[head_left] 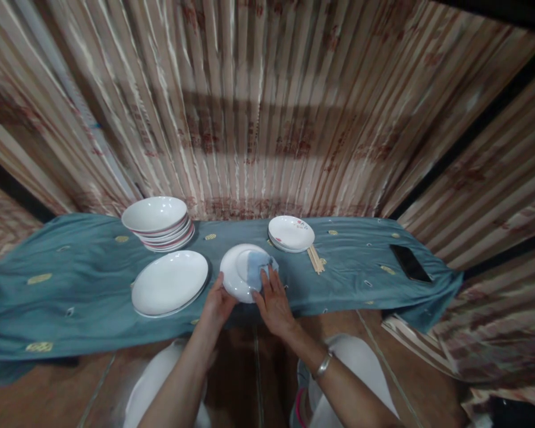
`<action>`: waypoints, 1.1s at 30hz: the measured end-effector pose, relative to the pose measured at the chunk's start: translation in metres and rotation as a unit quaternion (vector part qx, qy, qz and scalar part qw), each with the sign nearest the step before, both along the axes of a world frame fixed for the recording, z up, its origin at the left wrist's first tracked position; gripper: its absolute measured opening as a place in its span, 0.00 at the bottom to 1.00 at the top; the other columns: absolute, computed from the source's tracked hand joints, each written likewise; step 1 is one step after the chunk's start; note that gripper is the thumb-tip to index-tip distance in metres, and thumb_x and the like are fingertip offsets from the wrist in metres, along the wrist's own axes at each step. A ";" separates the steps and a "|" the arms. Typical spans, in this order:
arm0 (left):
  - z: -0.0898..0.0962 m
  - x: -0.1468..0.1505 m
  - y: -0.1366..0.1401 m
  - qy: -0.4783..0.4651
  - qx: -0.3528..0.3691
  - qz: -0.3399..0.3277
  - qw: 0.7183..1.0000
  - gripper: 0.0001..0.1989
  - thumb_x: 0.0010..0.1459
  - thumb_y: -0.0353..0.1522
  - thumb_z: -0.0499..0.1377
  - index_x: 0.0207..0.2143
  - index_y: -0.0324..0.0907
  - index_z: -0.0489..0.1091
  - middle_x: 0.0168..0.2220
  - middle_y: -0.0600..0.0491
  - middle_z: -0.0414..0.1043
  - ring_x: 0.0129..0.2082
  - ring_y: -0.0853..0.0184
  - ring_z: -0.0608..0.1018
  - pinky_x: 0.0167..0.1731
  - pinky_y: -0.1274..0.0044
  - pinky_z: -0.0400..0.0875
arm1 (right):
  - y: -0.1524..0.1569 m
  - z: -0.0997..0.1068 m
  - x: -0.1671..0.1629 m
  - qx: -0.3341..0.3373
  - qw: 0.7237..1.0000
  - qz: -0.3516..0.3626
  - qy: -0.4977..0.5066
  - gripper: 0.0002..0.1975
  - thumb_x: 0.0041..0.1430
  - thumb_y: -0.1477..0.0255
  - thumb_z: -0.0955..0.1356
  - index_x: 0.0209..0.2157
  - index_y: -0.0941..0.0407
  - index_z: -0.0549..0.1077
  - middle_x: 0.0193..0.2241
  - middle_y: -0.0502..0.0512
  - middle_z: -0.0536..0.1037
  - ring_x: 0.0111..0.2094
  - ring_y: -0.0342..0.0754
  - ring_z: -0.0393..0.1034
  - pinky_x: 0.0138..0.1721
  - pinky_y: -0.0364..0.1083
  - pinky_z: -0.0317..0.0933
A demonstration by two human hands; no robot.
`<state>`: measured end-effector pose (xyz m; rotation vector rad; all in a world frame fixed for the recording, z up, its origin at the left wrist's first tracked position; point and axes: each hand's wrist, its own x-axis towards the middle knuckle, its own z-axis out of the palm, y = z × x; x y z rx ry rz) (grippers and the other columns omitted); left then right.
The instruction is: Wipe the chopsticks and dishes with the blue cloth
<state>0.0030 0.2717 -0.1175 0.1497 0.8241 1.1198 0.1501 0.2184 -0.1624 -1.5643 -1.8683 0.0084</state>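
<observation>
A white plate (232, 267) is tilted up over the front of the table, its underside with the foot ring towards me. My left hand (220, 300) grips its left lower rim, thumb on the near face. A light blue cloth (255, 270) lies against the right part of that underside. My right hand (274, 300) presses the cloth there with its fingers, thumb near the lower rim. Just behind and to the right stands a short stack of small plates (289, 232) with red floral marks. Left of my hands lie large oval plates (169, 282), stacked.
A stack of white bowls (156, 215) with red bands stands at the back left. Wooden chopsticks (315, 260) lie beside the small plates, and a black phone (410, 263) farther right. The blue-green tablecloth (352, 285) hangs over the edges. A patterned curtain (258, 119) rises behind.
</observation>
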 end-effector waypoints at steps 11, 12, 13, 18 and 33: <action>-0.005 0.001 0.004 -0.028 0.030 -0.011 0.999 0.24 0.60 0.34 0.51 0.57 0.33 0.62 0.39 0.44 0.78 0.45 0.58 0.77 0.50 0.67 0.67 | -0.005 0.023 -0.020 0.012 0.995 0.072 -0.061 0.30 0.62 0.66 0.61 0.62 0.62 0.53 0.63 0.66 0.53 0.65 0.57 0.40 0.60 0.61 0.51; -0.003 0.002 0.004 -0.029 0.032 -0.017 0.999 0.24 0.60 0.35 0.51 0.57 0.33 0.62 0.39 0.44 0.78 0.45 0.58 0.77 0.50 0.67 0.67 | -0.002 0.025 -0.021 0.013 0.995 0.074 -0.061 0.30 0.62 0.66 0.62 0.63 0.61 0.53 0.63 0.66 0.53 0.65 0.57 0.40 0.60 0.61 0.51; -0.002 0.002 0.003 -0.028 0.034 -0.020 0.999 0.24 0.60 0.35 0.51 0.57 0.33 0.63 0.38 0.44 0.79 0.44 0.58 0.77 0.51 0.68 0.67 | 0.001 0.028 -0.022 0.015 0.995 0.074 -0.060 0.31 0.62 0.66 0.62 0.63 0.61 0.52 0.63 0.66 0.53 0.65 0.57 0.39 0.60 0.61 0.50; 0.009 0.006 -0.001 -0.015 0.054 0.002 0.998 0.20 0.61 0.32 0.50 0.54 0.34 0.66 0.35 0.47 0.79 0.39 0.64 0.79 0.50 0.72 0.68 | 0.017 0.040 -0.028 0.029 0.995 0.074 -0.067 0.31 0.61 0.66 0.63 0.62 0.61 0.53 0.65 0.65 0.49 0.66 0.58 0.36 0.60 0.61 0.48; 0.018 0.014 -0.007 -0.057 0.085 -0.023 0.995 0.23 0.60 0.33 0.51 0.56 0.32 0.64 0.43 0.42 0.77 0.53 0.55 0.71 0.57 0.64 0.60 | 0.051 0.051 0.007 0.064 0.998 0.003 0.003 0.25 0.65 0.66 0.56 0.61 0.62 0.55 0.62 0.67 0.55 0.64 0.56 0.44 0.61 0.60 0.47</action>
